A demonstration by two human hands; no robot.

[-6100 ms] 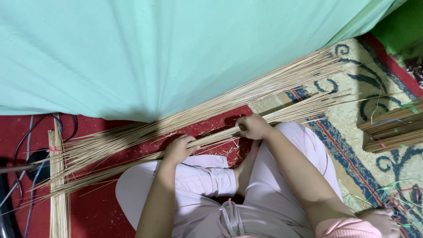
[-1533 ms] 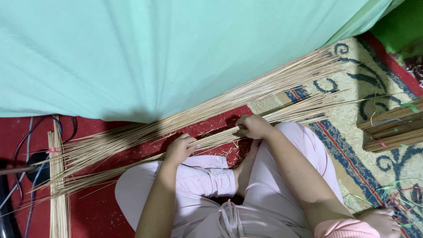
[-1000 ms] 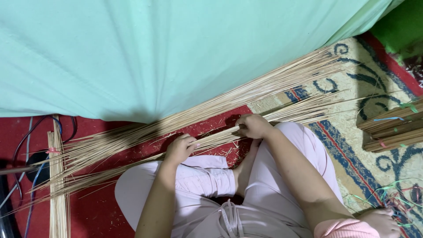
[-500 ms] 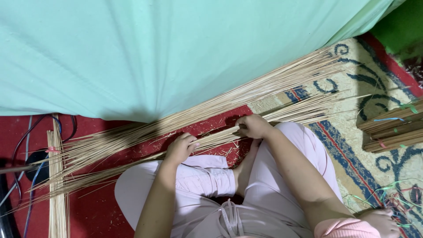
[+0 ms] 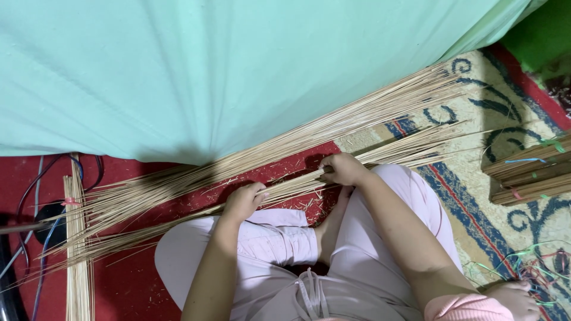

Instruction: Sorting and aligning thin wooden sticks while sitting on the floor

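We sit cross-legged on the red carpet (image 5: 137, 285), and a long bundle of thin pale sticks (image 5: 178, 205) lies across the floor just beyond our knees. Its long axis runs from about 8 o'clock, where the ends fan out loosely near some cables (image 5: 35, 190), up to about 2 o'clock, where the other ends spread over a patterned rug (image 5: 476, 196).

Our left hand (image 5: 242, 202) is curled narrowly over the bundle near its middle, fingers wrapped around a clutch of sticks, knuckles toward us. Our right hand (image 5: 344, 169) is closed on the same bundle farther along toward 2 o'clock, pinching a few sticks between thumb and fingers. Both hands touch the sticks; the two grips sit near each other along the one axis, the right hand higher and farther from us, the left lower and closer to the loose 8 o'clock end.

A second, thicker sheaf (image 5: 333, 128) lies just beyond, roughly parallel, running under the edge of a pale green cloth (image 5: 238, 71) that fills the upper part of the view. At 9 o'clock a tied bundle (image 5: 76, 249) lies nearly straight toward us, crossing under the fanned ends. At 3 o'clock, well apart from our hands, several tied bundles (image 5: 529, 175) are stacked on the rug, and coloured strings (image 5: 529, 267) lie scattered at 4 o'clock beside our bare foot (image 5: 511, 297).
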